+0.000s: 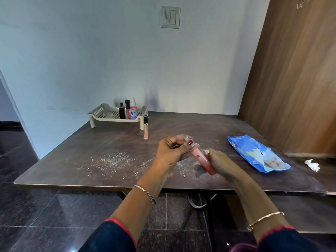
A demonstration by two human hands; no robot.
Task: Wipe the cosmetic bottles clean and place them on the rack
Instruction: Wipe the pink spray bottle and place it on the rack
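Observation:
My left hand (pixel 172 151) grips the cap end of a pink-orange bottle (pixel 202 159), held tilted just above the table. My right hand (pixel 221 160) presses a white wipe (pixel 207 151) against the bottle's side, fingers curled round it. A beige rack (pixel 109 115) stands at the back of the table with three bottles on it: a black one (pixel 122 112), a dark-capped pink tube (pixel 128 110) and a pink spray bottle (pixel 134 110). A slim peach tube with a black cap (pixel 145 127) stands upright on the table by the rack's right leg.
A blue wipes pack (pixel 258 153) lies to the right on the dark table (pixel 91 146). A crumpled used wipe (pixel 312 165) sits near the right edge. White powder (pixel 111 160) is scattered to the left of my hands. A wooden panel (pixel 294 79) rises at right.

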